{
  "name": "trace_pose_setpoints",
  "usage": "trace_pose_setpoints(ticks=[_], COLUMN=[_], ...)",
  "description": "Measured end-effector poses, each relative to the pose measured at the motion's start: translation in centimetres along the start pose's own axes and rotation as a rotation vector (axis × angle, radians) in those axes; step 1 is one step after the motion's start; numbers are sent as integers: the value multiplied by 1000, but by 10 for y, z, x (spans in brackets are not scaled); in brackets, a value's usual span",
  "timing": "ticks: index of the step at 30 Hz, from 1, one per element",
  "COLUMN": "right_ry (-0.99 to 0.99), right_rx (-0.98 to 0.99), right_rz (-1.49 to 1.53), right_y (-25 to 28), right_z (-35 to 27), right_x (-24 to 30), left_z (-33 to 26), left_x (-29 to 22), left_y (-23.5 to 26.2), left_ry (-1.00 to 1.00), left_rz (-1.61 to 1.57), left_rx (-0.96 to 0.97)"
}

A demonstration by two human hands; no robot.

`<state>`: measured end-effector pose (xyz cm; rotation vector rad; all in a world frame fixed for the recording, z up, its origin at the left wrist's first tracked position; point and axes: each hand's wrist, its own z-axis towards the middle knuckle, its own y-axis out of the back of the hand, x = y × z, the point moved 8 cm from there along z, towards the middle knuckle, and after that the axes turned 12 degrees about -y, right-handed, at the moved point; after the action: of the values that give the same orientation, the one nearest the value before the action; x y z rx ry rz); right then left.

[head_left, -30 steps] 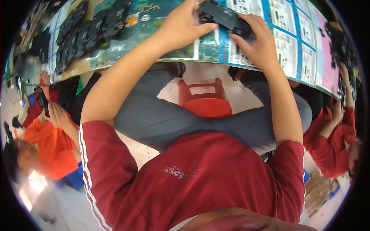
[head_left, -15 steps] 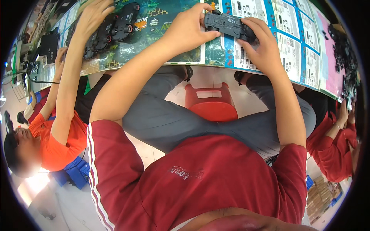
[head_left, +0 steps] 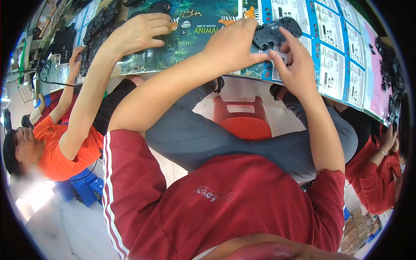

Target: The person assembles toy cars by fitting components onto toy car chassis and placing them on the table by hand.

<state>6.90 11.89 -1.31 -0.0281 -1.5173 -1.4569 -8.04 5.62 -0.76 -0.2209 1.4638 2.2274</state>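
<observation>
A black toy car chassis (head_left: 278,31), underside up, is held at a slant just over the table's near part. My left hand (head_left: 234,42) grips its left end, with the fingertips hidden behind the part and the thumb along the near edge. Around the near side of the chassis, my right hand (head_left: 298,67) has its index finger on the underside. Its thumb tip is close to my left thumb, and the other fingers are curled.
A co-worker's hand (head_left: 141,34) reaches in from the left, beside several black toy car chassis (head_left: 102,26). Printed sheets (head_left: 331,56) cover the table. Small black parts (head_left: 390,82) are heaped at its right end. Below the table is a red stool (head_left: 240,121).
The chassis has shifted right and turned, its right end now farther away. My right hand has slid from its right end to the near side. The co-worker's hand has moved right, closer to me.
</observation>
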Motion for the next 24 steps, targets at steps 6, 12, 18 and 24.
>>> trace_pose_setpoints(ticks=[6,12,18,24], right_ry=[-40,-30,-3,0], right_rx=[-63,-111,-114,-110], right_rz=[-49,-74,-91,-104], right_y=[2,-1,-1,-3], right_z=[2,2,1,1], right_x=[-2,-2,1,4], left_z=[6,-5,-32,-53], left_x=[13,131,209,278], left_y=[21,90,185,190], left_ry=[-87,519,348,680], left_rz=[-101,211,844,530], left_rx=[217,-82,-427,-194])
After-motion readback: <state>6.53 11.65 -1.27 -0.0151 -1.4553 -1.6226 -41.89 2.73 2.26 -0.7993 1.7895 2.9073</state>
